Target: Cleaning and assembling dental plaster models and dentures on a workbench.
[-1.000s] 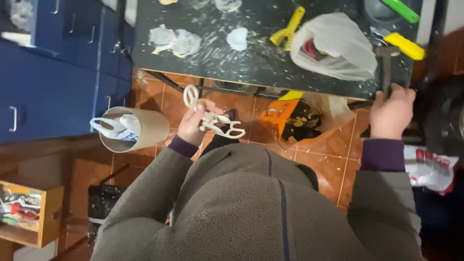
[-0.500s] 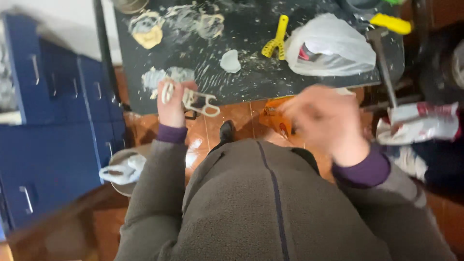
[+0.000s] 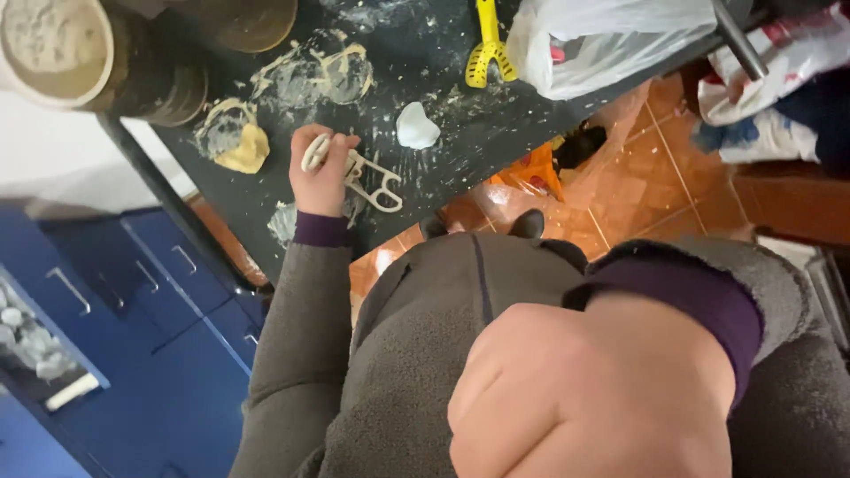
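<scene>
My left hand (image 3: pixel 320 173) is closed around a bunch of cream-coloured plastic trays with loop handles (image 3: pixel 372 181), resting them on the dark, plaster-spattered table (image 3: pixel 416 71). My right hand (image 3: pixel 589 394) is raised very close to the camera as a closed fist, with nothing visible in it. A white lump of plaster (image 3: pixel 416 127) lies on the table just right of the trays. A yellowish lump (image 3: pixel 241 149) sits to the left of my left hand.
A yellow tray (image 3: pixel 487 49) and a white plastic bag (image 3: pixel 611 40) lie at the table's far side. Round bowls (image 3: pixel 97 53) stand at the top left. Blue drawer cabinets (image 3: pixel 133 292) are on the left, orange floor tiles (image 3: pixel 655 177) below.
My left hand has carried the cream trays from over the floor up onto the table. My right hand left the table's right side and rose close to the camera. The view swung.
</scene>
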